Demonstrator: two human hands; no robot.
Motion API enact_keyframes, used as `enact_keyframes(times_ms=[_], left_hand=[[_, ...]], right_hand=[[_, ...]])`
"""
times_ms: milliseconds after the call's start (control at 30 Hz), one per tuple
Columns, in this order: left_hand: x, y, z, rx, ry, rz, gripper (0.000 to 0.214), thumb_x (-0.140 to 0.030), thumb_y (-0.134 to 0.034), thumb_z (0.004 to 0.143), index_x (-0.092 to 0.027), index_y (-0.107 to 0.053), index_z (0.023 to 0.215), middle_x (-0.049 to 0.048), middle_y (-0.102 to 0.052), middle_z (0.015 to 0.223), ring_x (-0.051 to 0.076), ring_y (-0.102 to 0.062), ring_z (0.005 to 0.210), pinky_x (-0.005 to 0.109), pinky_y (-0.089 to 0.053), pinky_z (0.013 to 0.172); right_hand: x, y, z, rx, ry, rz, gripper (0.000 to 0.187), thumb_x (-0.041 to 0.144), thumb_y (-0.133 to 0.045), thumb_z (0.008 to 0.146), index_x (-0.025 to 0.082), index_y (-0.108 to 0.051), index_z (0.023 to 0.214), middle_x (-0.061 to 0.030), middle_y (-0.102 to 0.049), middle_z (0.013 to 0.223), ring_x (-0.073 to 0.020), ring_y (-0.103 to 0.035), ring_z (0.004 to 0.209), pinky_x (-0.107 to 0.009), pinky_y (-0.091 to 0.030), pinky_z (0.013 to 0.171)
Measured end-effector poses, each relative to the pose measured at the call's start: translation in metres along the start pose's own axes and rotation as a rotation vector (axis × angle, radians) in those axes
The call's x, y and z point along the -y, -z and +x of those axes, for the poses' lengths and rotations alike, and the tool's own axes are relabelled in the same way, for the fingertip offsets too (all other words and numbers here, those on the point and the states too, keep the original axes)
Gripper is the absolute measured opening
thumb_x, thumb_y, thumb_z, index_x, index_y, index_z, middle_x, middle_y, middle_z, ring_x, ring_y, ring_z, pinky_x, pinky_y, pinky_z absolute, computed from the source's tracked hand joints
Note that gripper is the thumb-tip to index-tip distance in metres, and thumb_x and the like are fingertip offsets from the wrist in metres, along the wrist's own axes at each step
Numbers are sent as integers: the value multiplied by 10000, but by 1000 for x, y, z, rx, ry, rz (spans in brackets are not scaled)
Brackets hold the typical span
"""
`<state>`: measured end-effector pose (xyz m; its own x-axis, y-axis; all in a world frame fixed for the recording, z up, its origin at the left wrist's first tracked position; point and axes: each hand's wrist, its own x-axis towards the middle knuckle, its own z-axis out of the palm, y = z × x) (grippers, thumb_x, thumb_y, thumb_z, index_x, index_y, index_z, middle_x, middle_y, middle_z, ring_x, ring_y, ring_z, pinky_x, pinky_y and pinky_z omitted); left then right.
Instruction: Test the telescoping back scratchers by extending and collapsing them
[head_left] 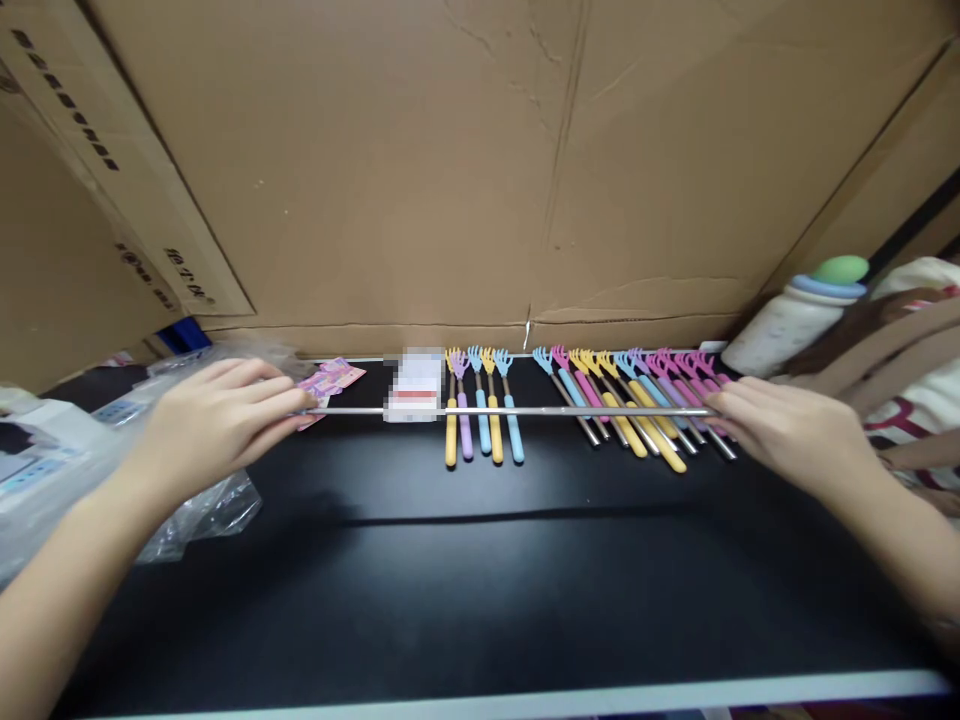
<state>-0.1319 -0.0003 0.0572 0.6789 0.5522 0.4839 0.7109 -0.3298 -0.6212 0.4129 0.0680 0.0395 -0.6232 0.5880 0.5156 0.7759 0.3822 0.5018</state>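
A long thin telescopic back scratcher is stretched level above the black table, its segmented metal rod running between my two hands. My left hand is closed around its left end. The right end is gripped by my right hand, and both ends are hidden in the fingers. Behind and below the rod lie several short back scratchers with yellow, purple and blue handles, side by side. Further right, more back scratchers with coloured claws lie slanted, some showing bare metal ends.
Clear plastic bags spread over the left side, beside pink printed cards. A white box, partly blurred, stands behind the rod. A white bottle with a green lid leans at right. Cardboard walls the back. A person's arm shows at right.
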Motion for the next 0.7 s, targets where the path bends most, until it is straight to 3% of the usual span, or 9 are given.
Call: enact_keyframes(times_ms=[100, 333, 533, 700], left_hand=[[8, -4, -8, 25, 41, 50, 282, -336, -372, 903, -212, -595, 781, 18, -619, 758, 202, -507, 796, 309, -379, 722], [22, -14, -27, 26, 192, 77, 329, -367, -330, 913, -204, -600, 818, 24, -632, 782, 201, -517, 863, 291, -368, 698], [28, -8, -32, 201, 341, 102, 357, -396, -304, 909, -216, -609, 863, 35, -647, 899, 207, -510, 918, 303, -376, 740], [24, -10, -32, 214, 340, 44, 360, -397, -299, 910, -218, -606, 861, 35, -648, 887, 195, -520, 922, 308, -374, 790]], right_hand=[[-18, -3, -3, -32, 96, -121, 343, 342, -289, 920, 176, -575, 829, -42, -575, 736, -138, -511, 725, -231, -324, 593], [-41, -5, -7, -114, 65, -226, 261, 294, -335, 890, 188, -541, 771, -28, -505, 651, -155, -454, 674, -251, -321, 607], [-42, -4, -12, 102, -113, -158, 283, 328, -306, 880, 196, -545, 805, -86, -524, 732, -189, -453, 742, -287, -330, 676], [-40, -6, -13, 111, -172, -86, 300, 362, -298, 871, 199, -544, 815, -97, -541, 754, -194, -463, 717, -299, -336, 664]])
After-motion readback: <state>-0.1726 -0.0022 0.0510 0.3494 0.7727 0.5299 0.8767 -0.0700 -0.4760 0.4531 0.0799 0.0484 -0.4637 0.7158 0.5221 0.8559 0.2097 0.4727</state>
